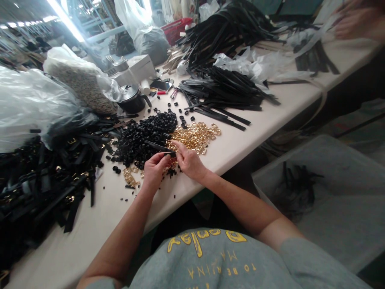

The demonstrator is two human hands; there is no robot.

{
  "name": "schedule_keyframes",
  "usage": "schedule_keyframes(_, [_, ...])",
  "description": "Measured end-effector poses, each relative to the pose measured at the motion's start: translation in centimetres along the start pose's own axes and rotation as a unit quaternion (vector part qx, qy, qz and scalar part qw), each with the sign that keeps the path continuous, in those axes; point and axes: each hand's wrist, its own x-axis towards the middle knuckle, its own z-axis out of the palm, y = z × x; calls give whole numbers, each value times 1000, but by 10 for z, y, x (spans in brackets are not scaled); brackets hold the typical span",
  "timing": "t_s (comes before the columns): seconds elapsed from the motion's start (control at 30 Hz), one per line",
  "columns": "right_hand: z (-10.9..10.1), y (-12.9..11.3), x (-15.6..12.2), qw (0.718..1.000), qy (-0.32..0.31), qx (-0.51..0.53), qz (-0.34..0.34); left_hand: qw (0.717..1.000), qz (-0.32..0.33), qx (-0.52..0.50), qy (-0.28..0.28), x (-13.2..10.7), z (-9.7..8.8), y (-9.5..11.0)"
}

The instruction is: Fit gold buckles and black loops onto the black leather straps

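Fingers closed, my left hand (155,170) pinches a black strap (157,146) near its end, just over the table's near edge. My right hand (189,161) is at the same end, its thumb and fingers closed on the strap from the right. The strap's free part points up and left across a heap of small black loops (141,138). Gold buckles (197,136) lie in a pile right behind my right hand. A few more gold buckles (130,176) are left of my left hand. Whatever small part sits between my fingertips is hidden.
Black straps with buckles (48,180) are heaped at the left. Loose black straps (222,90) lie farther back, near a black lidded mug (132,100) and a phone (161,85). Another person's hand (357,24) is at the far right. A plastic-lined bin (325,188) stands below the table.
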Motion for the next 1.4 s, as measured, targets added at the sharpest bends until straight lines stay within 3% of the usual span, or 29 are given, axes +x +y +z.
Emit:
schedule_keyframes(0.17, [1,-3,-2,999,15,37,-31,996,-13,-82,19,0,2,2])
schedule_keyframes(0.43, [1,-7,-6,996,7,72,-56,990,57,-118,50,-8,7,6])
schedule_keyframes(0.67, [7,-10,-8,987,-3,157,-45,985,40,-157,62,-9,3,8])
schedule_keyframes(0.87, [7,-10,-7,919,-80,385,36,991,63,-94,68,-14,4,10])
schedule_keyframes(1.17, [11,-13,-7,872,-119,465,97,990,93,-72,76,-13,3,4])
schedule_keyframes(1.23, [10,-16,-7,881,-106,451,101,990,83,-94,63,-14,5,5])
schedule_keyframes(1.4, [1,-17,-6,936,-49,342,66,985,72,-151,48,-14,8,11])
